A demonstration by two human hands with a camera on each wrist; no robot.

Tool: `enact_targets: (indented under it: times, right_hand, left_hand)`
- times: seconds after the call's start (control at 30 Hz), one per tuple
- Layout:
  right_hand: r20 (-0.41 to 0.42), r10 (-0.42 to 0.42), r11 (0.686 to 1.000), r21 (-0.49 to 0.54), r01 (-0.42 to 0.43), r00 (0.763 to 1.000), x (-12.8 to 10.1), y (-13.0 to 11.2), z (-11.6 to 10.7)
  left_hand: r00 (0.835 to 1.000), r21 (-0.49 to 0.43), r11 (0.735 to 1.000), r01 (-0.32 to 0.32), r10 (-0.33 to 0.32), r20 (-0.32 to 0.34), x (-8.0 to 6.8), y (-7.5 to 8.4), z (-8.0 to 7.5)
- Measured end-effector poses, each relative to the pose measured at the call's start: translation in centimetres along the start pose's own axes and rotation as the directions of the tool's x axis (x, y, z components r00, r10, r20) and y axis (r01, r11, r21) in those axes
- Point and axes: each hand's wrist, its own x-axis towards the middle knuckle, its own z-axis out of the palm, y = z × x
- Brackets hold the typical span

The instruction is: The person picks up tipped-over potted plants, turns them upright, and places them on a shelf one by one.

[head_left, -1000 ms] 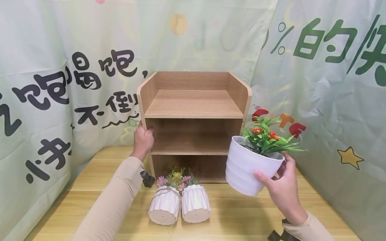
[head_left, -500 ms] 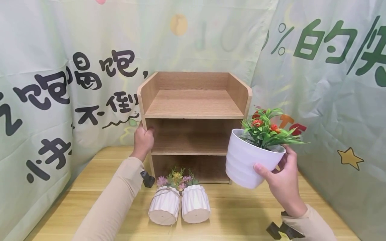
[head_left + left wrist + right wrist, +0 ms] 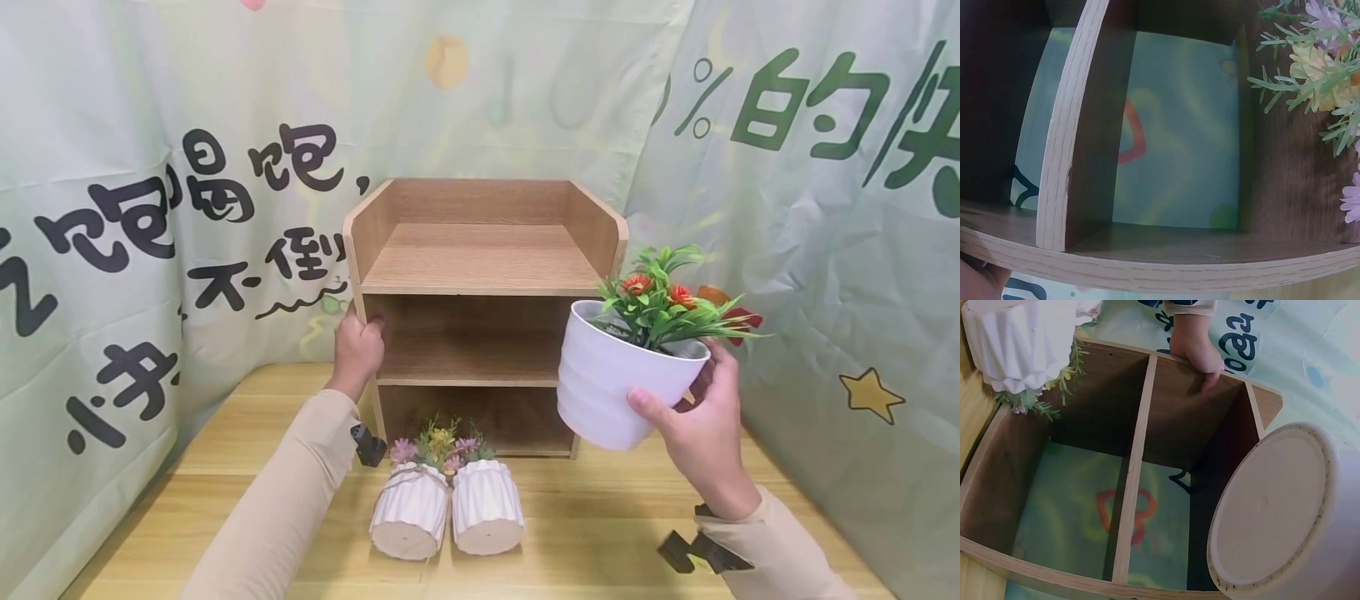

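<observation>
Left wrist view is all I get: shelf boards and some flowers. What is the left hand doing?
Observer: The left hand grips the front edge of the wooden shelf's left side panel, at the middle compartment.
Operator: And the right hand?
Observer: The right hand holds a white pot with a green plant and red flowers, in the air in front of the shelf's right side.
Operator: Whose flowers do I see?
Observer: Likely those of two small ribbed white pots, side by side on the table before the shelf.

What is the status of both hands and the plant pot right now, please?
Left hand grips shelf unit side panel. Right hand holds white plant pot in the air, tilted, before the shelves. Two small pots lie on the table below.
</observation>
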Motion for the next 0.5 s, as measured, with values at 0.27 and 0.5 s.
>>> enact_targets:
  times: [0.27,0.5]
  right_hand:
    - [-0.007,-0.04,0.998,0.039,0.04,0.999,0.7,-0.5,0.2]
    - [-0.009,-0.075,0.995,0.068,0.076,0.997,1.3,-1.1,0.5]
  left_hand:
    - [1.0,0.001,1.0,0.011,-0.011,0.007,0.0,-0.1,0.0]
    - [1.0,-0.004,1.0,0.015,-0.015,0.01,0.0,0.0,0.0]
